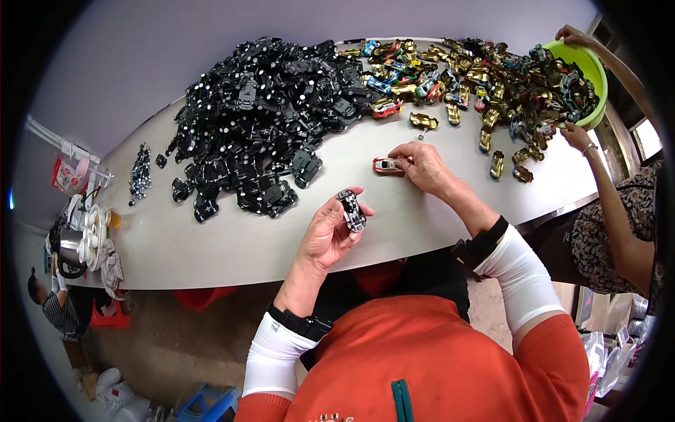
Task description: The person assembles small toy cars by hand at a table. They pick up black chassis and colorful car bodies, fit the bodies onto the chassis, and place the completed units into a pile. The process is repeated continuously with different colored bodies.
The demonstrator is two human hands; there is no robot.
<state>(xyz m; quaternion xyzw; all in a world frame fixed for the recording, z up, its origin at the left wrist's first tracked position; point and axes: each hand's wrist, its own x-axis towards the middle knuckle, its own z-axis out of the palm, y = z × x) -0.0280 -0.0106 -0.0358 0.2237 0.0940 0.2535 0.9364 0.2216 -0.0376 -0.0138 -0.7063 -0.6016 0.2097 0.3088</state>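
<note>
Orange-red sweater (450, 359) worn, marked by dark green strip (401, 402) and pale print (332, 418); white arm sleeves (522, 281) banded at lower ends by black straps (299, 324); black trousers (437, 283) worn.

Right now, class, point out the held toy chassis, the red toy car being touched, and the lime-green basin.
Held toy chassis (352, 212): head view, visible face.
Touched red toy car (386, 165): head view, uncovered bodywork.
Lime-green basin (585, 60): head view, bare wall.

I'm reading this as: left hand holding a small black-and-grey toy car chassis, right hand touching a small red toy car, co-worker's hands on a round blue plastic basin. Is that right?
Not quite: the round plastic basin is lime green, not blue, as the head view shows. The left hand, chassis, right hand, red toy car and co-worker's hands are as you said.
</note>
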